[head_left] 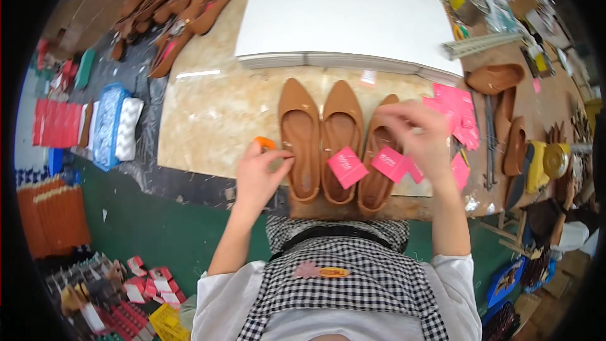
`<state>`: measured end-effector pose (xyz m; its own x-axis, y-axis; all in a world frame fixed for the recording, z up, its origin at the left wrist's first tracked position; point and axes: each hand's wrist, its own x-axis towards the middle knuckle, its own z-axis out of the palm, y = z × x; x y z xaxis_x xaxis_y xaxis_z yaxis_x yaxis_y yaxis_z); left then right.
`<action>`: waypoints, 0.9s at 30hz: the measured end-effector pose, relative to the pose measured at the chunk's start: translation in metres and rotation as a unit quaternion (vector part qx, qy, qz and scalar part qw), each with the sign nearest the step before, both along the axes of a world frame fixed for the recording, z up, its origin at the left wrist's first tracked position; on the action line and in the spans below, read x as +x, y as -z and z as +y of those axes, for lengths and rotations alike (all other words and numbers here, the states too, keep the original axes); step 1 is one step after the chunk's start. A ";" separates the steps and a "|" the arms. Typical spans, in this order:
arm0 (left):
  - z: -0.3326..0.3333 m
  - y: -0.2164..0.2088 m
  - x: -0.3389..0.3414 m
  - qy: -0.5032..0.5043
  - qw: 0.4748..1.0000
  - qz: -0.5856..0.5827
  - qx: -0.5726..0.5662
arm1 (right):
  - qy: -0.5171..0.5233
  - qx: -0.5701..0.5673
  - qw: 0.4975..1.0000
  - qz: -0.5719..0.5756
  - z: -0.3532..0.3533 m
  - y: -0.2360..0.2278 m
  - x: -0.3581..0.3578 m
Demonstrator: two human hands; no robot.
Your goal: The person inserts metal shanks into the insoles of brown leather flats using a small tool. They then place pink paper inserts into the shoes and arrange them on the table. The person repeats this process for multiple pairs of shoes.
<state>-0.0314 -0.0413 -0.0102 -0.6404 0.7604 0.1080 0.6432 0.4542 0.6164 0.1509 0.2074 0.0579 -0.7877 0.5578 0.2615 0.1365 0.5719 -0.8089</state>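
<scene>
Left hand [257, 173] pinches an orange tool [265, 143] beside 3 tan shoes [300, 139]; right hand [420, 136] grips a pink tag [389, 163].

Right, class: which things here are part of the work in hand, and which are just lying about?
In hand: three tan shoes, pink tags, orange tool by the left hand, right hand.
Lying about: white boards, shoe pile, blue tray.

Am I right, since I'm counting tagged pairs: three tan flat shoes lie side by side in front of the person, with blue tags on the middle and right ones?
Not quite: the tags are pink, not blue. The head view shows three tan flat shoes side by side, with pink tags on the middle and right ones. The right hand is at the right shoe.
</scene>
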 end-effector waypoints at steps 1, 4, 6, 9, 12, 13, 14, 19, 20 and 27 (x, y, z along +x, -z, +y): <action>0.001 -0.002 0.001 0.004 1.000 0.019 -0.005 | -0.066 0.061 0.996 0.007 -0.015 0.020 -0.026; 0.001 -0.001 -0.002 0.001 0.998 0.052 -0.021 | -0.166 0.276 0.946 -0.039 -0.046 0.064 -0.080; 0.000 0.002 -0.001 -0.008 0.998 0.052 -0.020 | -0.204 0.355 0.907 -0.101 -0.058 0.081 -0.103; 0.002 0.001 0.001 -0.006 0.998 0.054 -0.012 | -0.215 0.395 0.886 -0.110 -0.061 0.095 -0.121; 0.001 0.008 -0.002 0.004 0.998 0.064 -0.010 | -0.256 0.379 0.885 -0.089 -0.061 0.106 -0.125; 0.000 0.009 -0.002 0.000 0.998 0.061 -0.016 | -0.264 0.369 0.887 -0.087 -0.061 0.106 -0.124; 0.000 0.008 -0.002 -0.004 0.998 0.059 -0.022 | -0.272 0.358 0.889 -0.085 -0.059 0.105 -0.123; 0.000 0.005 -0.003 -0.007 0.997 0.068 -0.033 | -0.257 0.350 0.898 -0.075 -0.058 0.101 -0.118; 0.001 0.004 -0.003 -0.006 0.997 0.071 -0.036 | -0.251 0.351 0.898 -0.080 -0.059 0.103 -0.118; 0.004 0.003 -0.003 -0.002 0.995 0.086 -0.040 | -0.248 0.340 0.905 -0.058 -0.058 0.106 -0.117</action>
